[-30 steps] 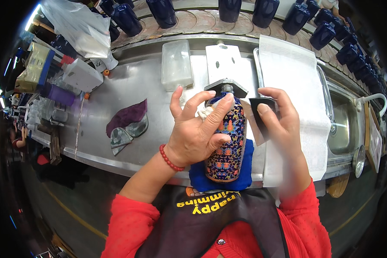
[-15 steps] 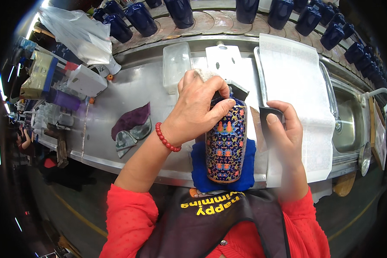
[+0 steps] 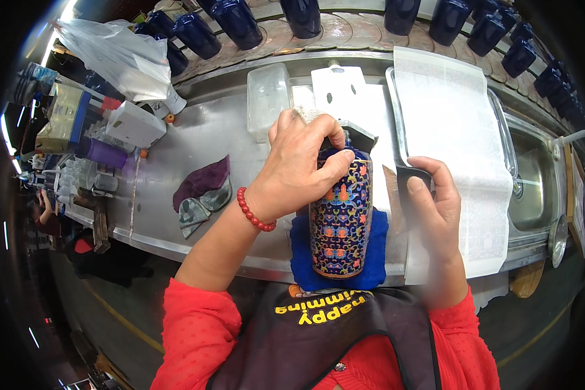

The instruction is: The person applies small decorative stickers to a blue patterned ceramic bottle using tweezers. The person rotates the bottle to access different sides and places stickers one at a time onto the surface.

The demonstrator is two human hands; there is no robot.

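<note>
A dark blue bottle with a colourful floral pattern lies before me, its neck pointing away, over a blue cloth. My left hand grips the bottle at its shoulder and neck, thumb and fingers bent around it. Behind those fingers shows a beige textured cloth; whether the hand holds it too is hidden. To the right of the bottle, my right hand pinches a thin dark flat scraper between thumb and fingers, apart from the bottle.
White patterned sheets cover a tray at right, beside a metal sink. A clear plastic box and a white box stand beyond the bottle. Purple and grey cloths lie at left. Dark blue jars line a conveyor behind.
The blue jars on the conveyor have shifted to the right. The scraper in my right hand has tilted slightly. My left hand keeps its grip on the bottle.
</note>
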